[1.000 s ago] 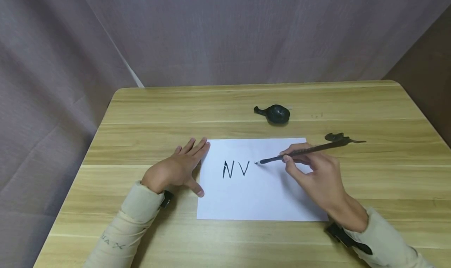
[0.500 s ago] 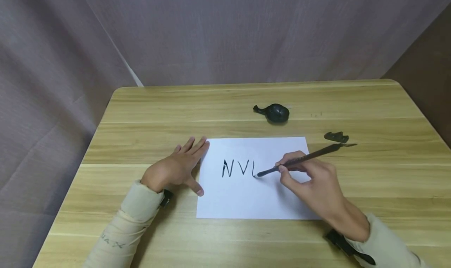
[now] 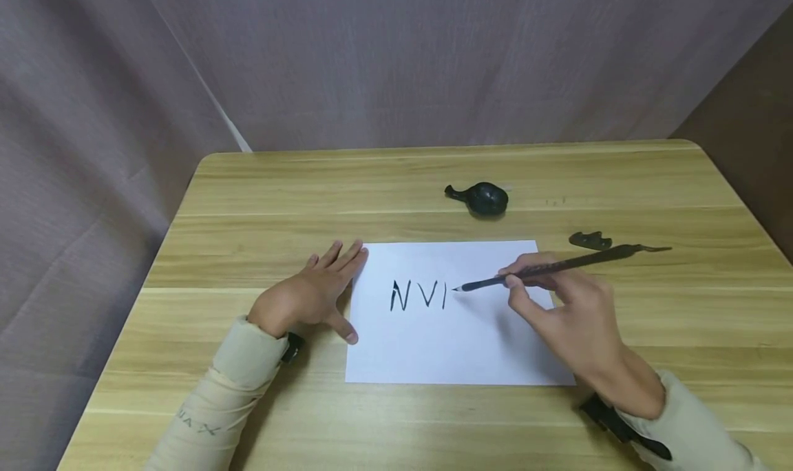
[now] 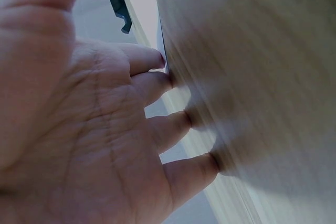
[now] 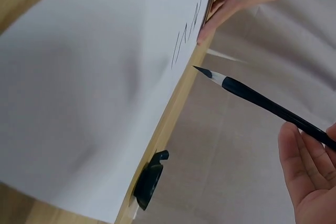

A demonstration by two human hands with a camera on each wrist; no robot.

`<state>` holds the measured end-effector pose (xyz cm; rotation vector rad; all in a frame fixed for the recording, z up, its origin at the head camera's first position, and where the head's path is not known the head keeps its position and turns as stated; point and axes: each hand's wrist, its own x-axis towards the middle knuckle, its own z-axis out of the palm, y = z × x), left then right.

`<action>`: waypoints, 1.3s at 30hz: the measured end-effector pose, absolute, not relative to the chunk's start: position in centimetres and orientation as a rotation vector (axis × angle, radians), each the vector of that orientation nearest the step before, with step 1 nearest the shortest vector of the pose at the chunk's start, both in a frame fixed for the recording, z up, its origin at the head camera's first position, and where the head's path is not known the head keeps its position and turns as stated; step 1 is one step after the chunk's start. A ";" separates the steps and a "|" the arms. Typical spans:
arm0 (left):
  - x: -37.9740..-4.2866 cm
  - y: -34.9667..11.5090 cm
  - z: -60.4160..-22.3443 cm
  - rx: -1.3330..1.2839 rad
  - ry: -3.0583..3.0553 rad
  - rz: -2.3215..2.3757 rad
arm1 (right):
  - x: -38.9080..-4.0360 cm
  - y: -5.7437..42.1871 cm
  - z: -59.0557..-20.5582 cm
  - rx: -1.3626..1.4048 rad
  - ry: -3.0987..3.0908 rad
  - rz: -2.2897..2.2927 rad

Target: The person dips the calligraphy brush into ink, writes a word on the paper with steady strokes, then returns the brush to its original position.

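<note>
My right hand [image 3: 573,316] pinches a dark-handled writing brush [image 3: 557,264] between thumb and fingers. In the right wrist view, the brush's pointed tip has a black end and a white band; it appears lifted off the paper. Below the brush lies a white sheet of paper [image 3: 434,354] bearing black strokes [image 3: 418,296] that read N, V and one upright line. My left hand [image 3: 310,295] lies at the sheet's left edge with its fingers spread. The left wrist view shows its palm [image 4: 100,119], with the fingertips touching down on the surface.
Behind the sheet sits a black gourd-shaped dish [image 3: 487,200]. A small dark scalloped brush rest [image 3: 590,240] is to the right, near the brush's tail end. The wooden table [image 3: 279,195] backs onto a grey curtain [image 3: 403,58].
My right hand drew the upright stroke downward after the V, then lifted the brush and moved up and right. The left hand stayed in place.
</note>
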<state>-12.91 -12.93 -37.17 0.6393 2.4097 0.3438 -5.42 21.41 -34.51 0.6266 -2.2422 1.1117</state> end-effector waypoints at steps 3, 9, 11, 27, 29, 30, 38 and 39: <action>-12.9 -12.9 -37.2 0.647 2.409 0.344 | -5.6 21.7 -34.5 0.598 -2.249 1.116; -13.0 -13.1 -37.2 0.654 2.402 0.357 | -5.9 22.1 -34.7 0.559 -2.277 1.120; -12.9 -13.2 -37.2 0.661 2.399 0.376 | -5.9 22.2 -34.9 0.556 -2.278 1.118; -12.6 -13.5 -37.3 0.651 2.407 0.378 | -5.6 22.3 -35.8 0.561 -2.301 1.146; -12.7 -13.5 -37.3 0.649 2.406 0.376 | -5.5 22.3 -35.8 0.562 -2.310 1.146; -12.7 -13.5 -37.3 0.650 2.405 0.372 | -5.5 22.3 -35.9 0.562 -2.315 1.145; -12.6 -13.5 -37.1 0.657 2.414 0.353 | -5.5 22.2 -36.0 0.554 -2.319 1.166; -12.6 -13.5 -37.1 0.657 2.413 0.355 | -5.5 22.2 -36.0 0.552 -2.319 1.164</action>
